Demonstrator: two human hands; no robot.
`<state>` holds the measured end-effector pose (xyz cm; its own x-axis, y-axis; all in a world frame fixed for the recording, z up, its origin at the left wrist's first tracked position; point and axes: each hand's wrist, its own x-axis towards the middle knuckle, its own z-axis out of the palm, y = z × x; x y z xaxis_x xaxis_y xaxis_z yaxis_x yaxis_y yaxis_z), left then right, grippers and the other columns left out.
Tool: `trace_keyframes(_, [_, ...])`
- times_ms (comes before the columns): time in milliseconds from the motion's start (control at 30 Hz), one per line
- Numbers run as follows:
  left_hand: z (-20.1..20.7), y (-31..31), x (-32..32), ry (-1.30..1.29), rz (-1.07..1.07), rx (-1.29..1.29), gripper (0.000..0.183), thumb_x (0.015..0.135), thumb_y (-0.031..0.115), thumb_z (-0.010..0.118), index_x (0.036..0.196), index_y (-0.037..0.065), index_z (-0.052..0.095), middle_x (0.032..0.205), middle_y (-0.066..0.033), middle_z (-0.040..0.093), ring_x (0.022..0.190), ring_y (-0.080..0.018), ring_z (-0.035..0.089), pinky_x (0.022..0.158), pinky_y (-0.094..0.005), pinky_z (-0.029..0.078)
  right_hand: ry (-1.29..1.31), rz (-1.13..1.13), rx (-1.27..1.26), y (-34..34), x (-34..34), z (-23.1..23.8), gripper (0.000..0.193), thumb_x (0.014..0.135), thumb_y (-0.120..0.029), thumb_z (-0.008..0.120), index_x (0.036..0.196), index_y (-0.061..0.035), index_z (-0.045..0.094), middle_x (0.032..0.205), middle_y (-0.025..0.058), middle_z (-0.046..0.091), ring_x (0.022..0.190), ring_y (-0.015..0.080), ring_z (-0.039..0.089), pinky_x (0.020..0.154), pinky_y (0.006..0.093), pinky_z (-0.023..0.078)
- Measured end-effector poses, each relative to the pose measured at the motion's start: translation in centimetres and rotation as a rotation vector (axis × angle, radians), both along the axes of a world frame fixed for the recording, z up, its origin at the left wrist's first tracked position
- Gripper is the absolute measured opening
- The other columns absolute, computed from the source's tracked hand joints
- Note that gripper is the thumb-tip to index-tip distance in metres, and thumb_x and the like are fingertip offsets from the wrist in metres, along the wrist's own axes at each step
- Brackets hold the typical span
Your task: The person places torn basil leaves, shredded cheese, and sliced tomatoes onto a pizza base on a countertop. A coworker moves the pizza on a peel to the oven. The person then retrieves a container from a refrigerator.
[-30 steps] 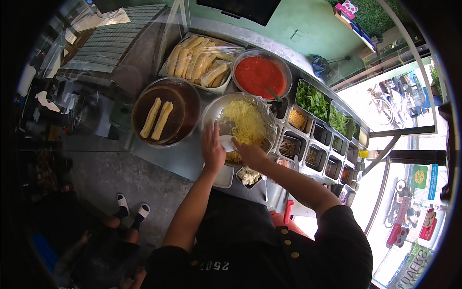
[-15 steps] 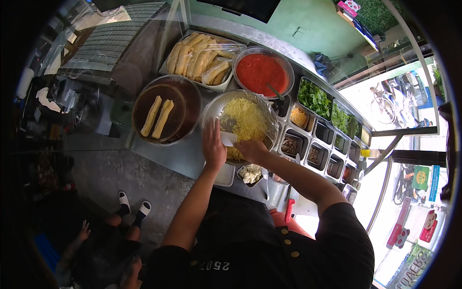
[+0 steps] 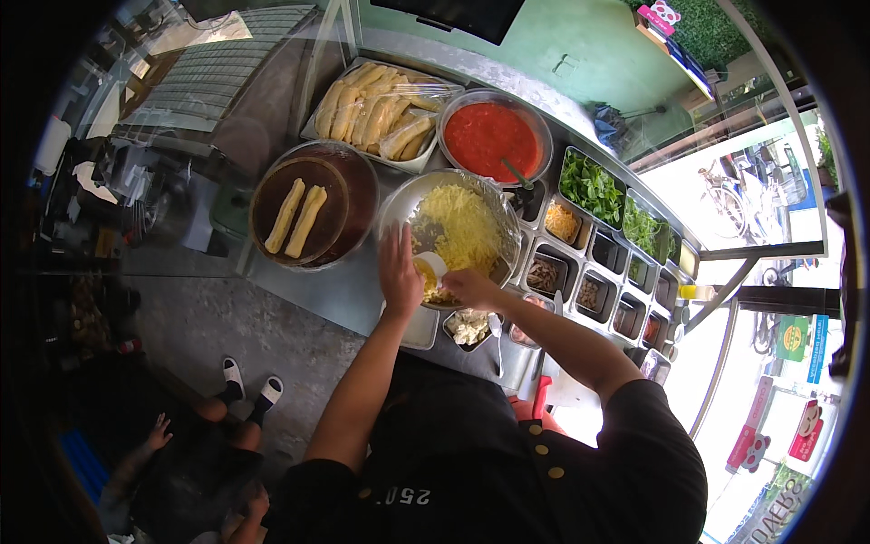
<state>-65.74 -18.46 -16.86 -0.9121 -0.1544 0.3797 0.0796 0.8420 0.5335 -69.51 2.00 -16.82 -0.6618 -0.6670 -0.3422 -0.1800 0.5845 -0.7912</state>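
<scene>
First, your metal worktop (image 3: 299,295): it carries the trays, bowls and containers listed below.

One long tray (image 3: 419,164), far left of centre: heaped with long bread rolls (image 3: 367,104), clear plastic lying over part of the heap.

One mixing bowl (image 3: 399,195), directly in front of you: yellow food (image 3: 458,218) spread across its bottom and right side.

One round brown board (image 3: 270,192), just left of your mixing bowl: two pale dough strips (image 3: 305,222) side by side on it.

One bowl of red sauce (image 3: 489,136), beyond the mixing bowl: a green handle (image 3: 517,172) leans out at its near right.

Several metal containers, ranked to your right: leafy greens (image 3: 591,189) in a far one, orange shreds (image 3: 561,220) in a nearer one.

Your left hand (image 3: 399,272): nearly flat, fingers straight, set at the near-left side of the mixing bowl, with nothing visibly grasped.

Your right hand (image 3: 468,287): fingers curled closed around one end of the white scoop, over the bowl's near side.

One small dish of white chunks (image 3: 471,326): just nearer you than the mixing bowl.

One red knife handle (image 3: 543,396): close to your body, on the right.

One white scoop (image 3: 435,263): between your hands, low in the mixing bowl, some yellow food in it; whether it touches your left hand cannot be told.
</scene>
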Motion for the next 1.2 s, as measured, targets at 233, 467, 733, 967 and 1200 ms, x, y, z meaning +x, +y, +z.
trace_keyframes(233, [-0.6, -0.4, -0.3, 0.055, -0.031, 0.277, 0.051, 0.101, -0.004, 0.056, 0.151, 0.005, 0.058, 0.149, -0.0209, 0.063, 0.139, -0.0425, 0.059, 0.116, -0.0502, 0.046, -0.814, -0.345, -0.048, 1.2, -3.9, -2.2, 0.028, 0.113, -0.031, 0.057, 0.111, -0.0101, 0.075, 0.076, 0.0000, 0.057, 0.062, 0.0129, 0.050, 0.057, 0.0293, 0.041])
trace_keyframes(467, [1.0, -2.2, 0.0, -0.058, -0.042, 0.622, 0.030, 0.116, 0.010, 0.048, 0.137, 0.002, 0.067, 0.132, -0.0206, 0.074, 0.125, -0.0358, 0.071, 0.106, -0.0413, 0.054, -0.818, -0.351, -0.198, 2.4, -5.7, -1.0, 0.027, 0.114, -0.029, 0.056, 0.116, -0.0073, 0.072, 0.077, -0.0033, 0.054, 0.064, 0.0084, 0.045, 0.059, 0.0264, 0.038])
trace_keyframes(733, [1.1, -1.5, -0.4, -0.034, -0.028, 0.637, 0.028, 0.115, 0.010, 0.050, 0.134, 0.002, 0.069, 0.134, -0.0215, 0.073, 0.128, -0.0355, 0.070, 0.105, -0.0412, 0.054, -0.439, -0.326, -0.108, 2.1, -6.8, -1.3, 0.028, 0.112, -0.025, 0.057, 0.110, -0.0047, 0.075, 0.082, -0.0004, 0.063, 0.069, 0.0097, 0.052, 0.063, 0.0279, 0.043])
trace_keyframes(967, [1.0, -1.3, -0.1, 0.045, -0.013, 0.561, 0.025, 0.112, 0.003, 0.052, 0.129, 0.002, 0.070, 0.130, -0.0213, 0.074, 0.126, -0.0369, 0.070, 0.105, -0.0419, 0.055, -0.176, -0.474, -0.052, 1.5, -5.7, -1.5, 0.028, 0.110, -0.027, 0.059, 0.107, -0.0055, 0.076, 0.077, 0.0003, 0.063, 0.071, 0.0117, 0.058, 0.069, 0.0324, 0.048])
trace_keyframes(1200, [-0.5, -1.3, 0.3, 0.002, -0.070, 0.535, 0.032, 0.109, 0.003, 0.054, 0.139, 0.002, 0.064, 0.143, -0.0261, 0.066, 0.138, -0.0428, 0.061, 0.113, -0.0466, 0.051, 0.004, -0.548, -0.026, 0.3, -5.8, -3.3, 0.030, 0.110, -0.028, 0.060, 0.105, -0.0037, 0.076, 0.074, 0.0000, 0.062, 0.068, 0.0123, 0.056, 0.065, 0.0333, 0.046])
